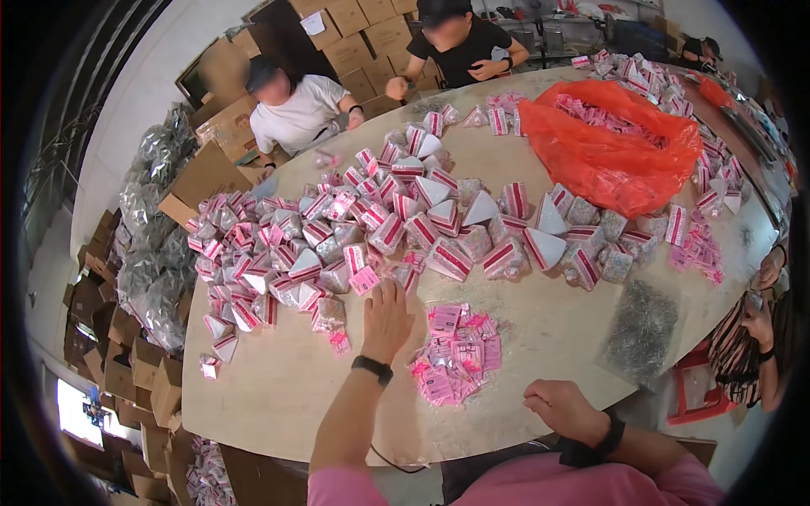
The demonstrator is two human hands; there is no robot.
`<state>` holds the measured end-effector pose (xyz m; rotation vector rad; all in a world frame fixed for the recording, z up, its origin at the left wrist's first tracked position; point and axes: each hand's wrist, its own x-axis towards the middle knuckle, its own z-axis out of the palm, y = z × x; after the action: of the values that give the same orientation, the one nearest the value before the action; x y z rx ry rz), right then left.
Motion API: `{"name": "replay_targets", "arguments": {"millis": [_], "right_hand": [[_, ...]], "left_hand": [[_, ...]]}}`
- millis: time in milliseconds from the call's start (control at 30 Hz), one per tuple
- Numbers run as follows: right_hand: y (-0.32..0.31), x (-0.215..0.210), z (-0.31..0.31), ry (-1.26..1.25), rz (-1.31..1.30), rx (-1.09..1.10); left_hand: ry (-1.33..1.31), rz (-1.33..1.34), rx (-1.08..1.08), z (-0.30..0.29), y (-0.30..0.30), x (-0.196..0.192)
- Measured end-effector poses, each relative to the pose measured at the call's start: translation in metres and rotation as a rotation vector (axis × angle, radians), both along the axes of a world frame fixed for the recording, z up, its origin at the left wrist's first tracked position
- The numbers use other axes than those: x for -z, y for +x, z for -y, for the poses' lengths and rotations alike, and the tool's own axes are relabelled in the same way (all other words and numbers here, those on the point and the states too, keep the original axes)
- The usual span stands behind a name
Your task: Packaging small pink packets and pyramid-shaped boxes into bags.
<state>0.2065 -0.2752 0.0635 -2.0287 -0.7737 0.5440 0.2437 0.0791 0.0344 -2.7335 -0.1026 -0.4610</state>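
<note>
My left hand (388, 322) reaches to the near edge of a heap of wedge-shaped packages (388, 234), pink and white like cake slices. Its fingertips are bent down beside a pink card (364, 280); what they grip, if anything, is hidden. Lower right, my right hand (564, 409) hovers near the table's front with fingers curled together; whatever might be inside them does not show. Between both hands lies a loose pile of small pink printed cards (460, 352). Some packages in the heap are clear bags with glittery filling.
A large red plastic bag (609, 148) holding pink packets stands at the back right. A dark clear-plastic bundle (641, 331) lies at right. Two people work across the pale table (278, 388); another person's hands (758, 316) are at far right. Cardboard boxes (139, 363) crowd the left.
</note>
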Motion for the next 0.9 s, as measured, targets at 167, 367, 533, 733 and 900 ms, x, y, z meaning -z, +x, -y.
{"name": "replay_targets", "arguments": {"millis": [167,367,533,733,900], "right_hand": [[-0.001,0.000,-0.005,-0.064,-0.050,-0.012],[-0.007,-0.001,-0.006,-0.006,0.043,-0.055],[-0.009,-0.001,-0.008,0.001,-0.013,-0.002],[-0.006,-0.019,-0.018,0.051,0.000,0.014],[0.004,-0.054,-0.038,0.137,-0.034,-0.029]], "left_hand": [[-0.509,0.137,-0.002,-0.020,-0.005,-0.010],[-1.044,0.115,-0.090,-0.049,0.011,0.047],[-1.083,0.170,0.016,-0.014,-0.002,0.027],[-1.128,0.326,-0.021,-0.012,-0.021,0.043],[-1.657,0.480,0.020,0.055,-0.079,-0.025]]}}
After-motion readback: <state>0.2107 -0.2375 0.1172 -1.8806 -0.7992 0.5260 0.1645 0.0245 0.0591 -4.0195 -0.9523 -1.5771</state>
